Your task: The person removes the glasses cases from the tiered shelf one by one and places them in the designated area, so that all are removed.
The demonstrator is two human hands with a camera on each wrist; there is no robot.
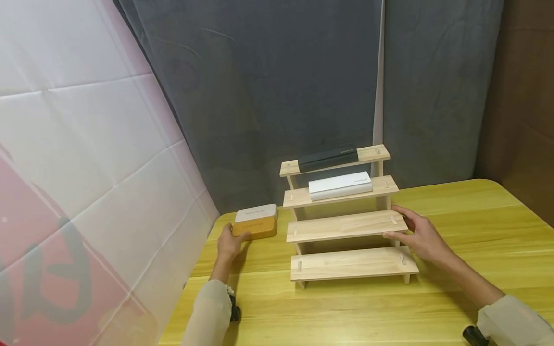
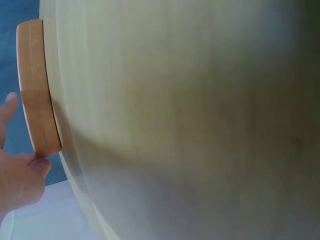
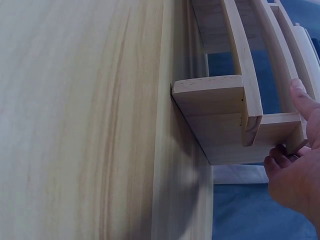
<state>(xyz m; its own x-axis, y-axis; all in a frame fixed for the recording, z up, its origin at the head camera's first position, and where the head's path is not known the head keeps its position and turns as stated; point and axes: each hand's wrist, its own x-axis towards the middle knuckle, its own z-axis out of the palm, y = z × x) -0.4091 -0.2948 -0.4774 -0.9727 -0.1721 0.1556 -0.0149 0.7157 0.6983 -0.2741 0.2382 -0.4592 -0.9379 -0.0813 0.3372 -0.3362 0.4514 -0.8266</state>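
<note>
Left hand [image 1: 228,242] grips the orange case [image 1: 259,227], eleven o'clock, right hand [image 1: 426,240] grips the stand [image 1: 346,226], twelve, best kept steady!

The right hand's grip [image 3: 298,175] holds a step of the wooden rack [image 3: 215,125]. Under the rack is the table [image 3: 85,125]; behind it, blue cloth [image 3: 245,212].

On the worktop [image 1: 324,312] stands a stepped stand [image 1: 346,264]. One box [image 1: 328,159] lies on its top step [image 1: 290,168], a second box [image 1: 340,186] on the step just below [image 1: 298,196]. Left of the stand lies a front case [image 1: 256,228], with a rear case [image 1: 256,212] directly behind it.
</note>
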